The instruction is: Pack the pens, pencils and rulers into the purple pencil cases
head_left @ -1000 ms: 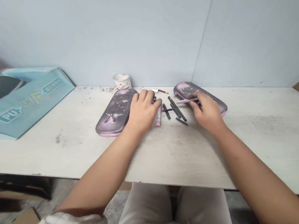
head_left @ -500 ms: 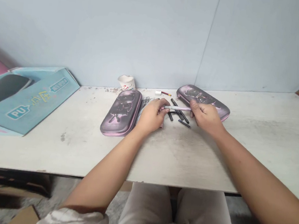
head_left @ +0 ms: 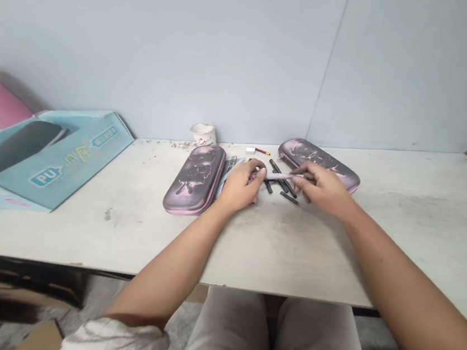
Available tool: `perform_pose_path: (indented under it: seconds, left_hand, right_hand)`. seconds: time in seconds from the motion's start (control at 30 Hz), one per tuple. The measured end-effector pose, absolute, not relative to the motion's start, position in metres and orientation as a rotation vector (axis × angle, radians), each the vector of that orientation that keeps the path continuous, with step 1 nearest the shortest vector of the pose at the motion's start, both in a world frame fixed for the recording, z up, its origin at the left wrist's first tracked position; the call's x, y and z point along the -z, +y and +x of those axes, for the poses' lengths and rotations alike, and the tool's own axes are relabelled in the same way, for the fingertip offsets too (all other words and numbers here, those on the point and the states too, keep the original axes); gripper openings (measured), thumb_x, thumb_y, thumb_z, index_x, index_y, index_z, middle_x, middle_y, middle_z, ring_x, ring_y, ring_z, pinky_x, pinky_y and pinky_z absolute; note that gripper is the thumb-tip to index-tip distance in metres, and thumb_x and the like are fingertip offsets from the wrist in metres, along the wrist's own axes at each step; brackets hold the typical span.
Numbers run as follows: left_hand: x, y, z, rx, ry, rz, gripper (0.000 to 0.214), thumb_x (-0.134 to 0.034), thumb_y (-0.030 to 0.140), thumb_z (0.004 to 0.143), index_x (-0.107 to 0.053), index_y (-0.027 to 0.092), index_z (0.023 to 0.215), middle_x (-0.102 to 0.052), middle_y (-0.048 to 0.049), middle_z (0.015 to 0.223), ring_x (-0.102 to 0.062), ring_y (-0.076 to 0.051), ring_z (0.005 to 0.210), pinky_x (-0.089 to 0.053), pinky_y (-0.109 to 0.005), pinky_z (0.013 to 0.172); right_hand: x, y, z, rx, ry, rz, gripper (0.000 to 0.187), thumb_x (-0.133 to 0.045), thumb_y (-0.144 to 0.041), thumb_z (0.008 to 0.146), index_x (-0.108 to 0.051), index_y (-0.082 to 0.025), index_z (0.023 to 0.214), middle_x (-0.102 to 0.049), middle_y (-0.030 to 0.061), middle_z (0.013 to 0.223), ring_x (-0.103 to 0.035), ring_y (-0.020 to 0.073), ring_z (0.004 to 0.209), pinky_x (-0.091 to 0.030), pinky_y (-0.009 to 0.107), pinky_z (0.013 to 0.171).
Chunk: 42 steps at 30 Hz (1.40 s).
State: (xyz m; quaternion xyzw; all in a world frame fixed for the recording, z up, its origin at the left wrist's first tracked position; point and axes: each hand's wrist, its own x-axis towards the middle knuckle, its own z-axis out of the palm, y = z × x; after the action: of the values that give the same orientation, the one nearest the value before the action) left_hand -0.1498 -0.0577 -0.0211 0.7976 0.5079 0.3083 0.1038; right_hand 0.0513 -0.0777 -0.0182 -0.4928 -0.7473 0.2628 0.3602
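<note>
A slim pale pinkish pen [head_left: 279,175] is held level between my two hands, above the table. My left hand [head_left: 238,187] pinches its left end between thumb and fingers. On the other end, the fingertips of my right hand [head_left: 324,190] are closed. Below the pen lie several black pens [head_left: 289,198], some crossing one another. A dark pencil case with a pink zip edge [head_left: 195,179] is just left of my left hand. A similar pencil case [head_left: 323,161] lies behind my right hand, which partly covers it. My left hand hides part of a clear packet [head_left: 231,166].
A white eraser [head_left: 250,150] and a short red pencil [head_left: 262,151] lie near the wall. A white paper cup [head_left: 203,134] stands behind the left case. To the left is a large blue box [head_left: 70,159], with a pink object [head_left: 0,95] behind it. The table's front edge [head_left: 279,293] runs before my legs.
My right hand has shifted its fingers along the pen and come a little nearer to my left hand. The whole view has turned slightly left.
</note>
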Motion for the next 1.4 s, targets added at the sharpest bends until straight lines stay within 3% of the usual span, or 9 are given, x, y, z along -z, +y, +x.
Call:
perform_pose_path:
  seconds: [0.17,0.3,0.43,0.5,0.63,0.8,1.03,1.27,1.4]
  left_hand:
    - [0.026,-0.025,-0.127,-0.599,1.44,2.671,0.042,-0.022,0.043,0.092,-0.054,0.016,0.094,-0.062,-0.0077,0.09,-0.054,-0.022,0.094,-0.035,-0.041,0.091]
    - [0.02,-0.007,-0.117,-0.431,1.429,2.75,0.039,-0.023,0.039,0.093,-0.055,0.017,0.096,-0.062,-0.007,0.101,-0.051,-0.021,0.104,-0.024,-0.047,0.101]
    - [-0.003,-0.015,-0.143,-0.547,1.596,2.777,0.033,-0.033,0.042,0.089,-0.055,0.022,0.104,-0.058,-0.0075,0.11,-0.046,-0.024,0.111,-0.028,-0.045,0.099]
    - [-0.014,-0.022,-0.17,-0.606,1.733,2.733,0.038,-0.035,0.044,0.088,-0.053,0.017,0.108,-0.055,-0.014,0.113,-0.044,-0.03,0.113,-0.031,-0.048,0.095]
    - [-0.02,-0.032,-0.233,-0.477,2.296,2.377,0.058,-0.044,0.052,0.08,-0.046,0.009,0.119,-0.05,-0.024,0.118,-0.047,-0.038,0.113,-0.038,-0.047,0.091]
    - [-0.012,-0.032,-0.279,-0.342,2.276,1.736,0.091,-0.05,0.075,0.062,-0.048,0.003,0.117,-0.059,-0.0274,0.111,-0.06,-0.036,0.1,-0.047,-0.037,0.077]
    - [-0.004,-0.031,-0.283,-0.675,1.872,1.259,0.053,-0.071,0.06,0.053,-0.065,0.014,0.077,-0.07,-0.0129,0.068,-0.067,-0.028,0.069,-0.051,-0.032,0.059]
    - [-0.014,-0.041,-0.288,-0.935,1.5,1.16,0.052,-0.068,0.055,0.065,-0.059,0.013,0.095,-0.07,-0.0148,0.092,-0.068,-0.023,0.082,-0.055,-0.03,0.069]
    - [-0.038,-0.049,-0.275,-1.11,1.346,1.251,0.058,-0.067,0.052,0.067,-0.051,0.014,0.108,-0.068,-0.0146,0.1,-0.067,-0.022,0.086,-0.055,-0.031,0.074]
  right_hand:
    - [0.026,-0.089,0.017,0.044,-2.119,-1.678,0.038,-0.034,-0.043,0.089,-0.056,-0.015,0.102,-0.065,0.0092,0.069,-0.061,0.0221,0.064,-0.035,0.029,0.058]
    - [0.022,-0.089,0.016,0.105,-2.214,-1.778,0.045,-0.024,-0.044,0.091,-0.055,-0.015,0.107,-0.067,0.0108,0.077,-0.062,0.0239,0.069,-0.036,0.03,0.06]
    - [0.009,-0.078,0.056,0.184,-2.083,-1.804,0.045,-0.025,-0.044,0.09,-0.058,-0.015,0.1,-0.065,0.0132,0.097,-0.057,0.0278,0.093,-0.039,0.034,0.073]
    - [0.007,-0.071,0.079,0.268,-1.96,-1.898,0.045,-0.031,-0.044,0.088,-0.054,-0.014,0.112,-0.06,0.0152,0.11,-0.051,0.0315,0.103,-0.039,0.037,0.08]
    - [0.016,-0.067,0.094,0.077,-1.975,-2.044,0.053,-0.034,-0.048,0.085,-0.043,-0.02,0.129,-0.052,0.015,0.122,-0.048,0.0335,0.106,-0.04,0.04,0.081]
    - [0.02,-0.079,0.053,0.051,-2.089,-2.059,0.055,-0.031,-0.05,0.086,-0.042,-0.018,0.129,-0.048,0.0162,0.126,-0.044,0.0343,0.109,-0.041,0.041,0.08]
    - [0.008,-0.099,0.001,-0.069,-2.233,-1.929,0.05,-0.031,-0.049,0.087,-0.046,-0.018,0.123,-0.05,0.015,0.124,-0.044,0.0323,0.109,-0.041,0.04,0.078]
    - [-0.017,-0.099,0.005,-0.058,-2.187,-1.723,0.041,-0.032,-0.043,0.089,-0.053,-0.017,0.112,-0.056,0.0125,0.116,-0.048,0.0244,0.107,-0.037,0.03,0.08]
    - [-0.024,-0.108,0.01,-0.137,-2.428,-1.633,0.036,-0.036,-0.045,0.087,-0.06,-0.018,0.09,-0.065,0.0089,0.088,-0.058,0.0197,0.079,-0.036,0.027,0.062]
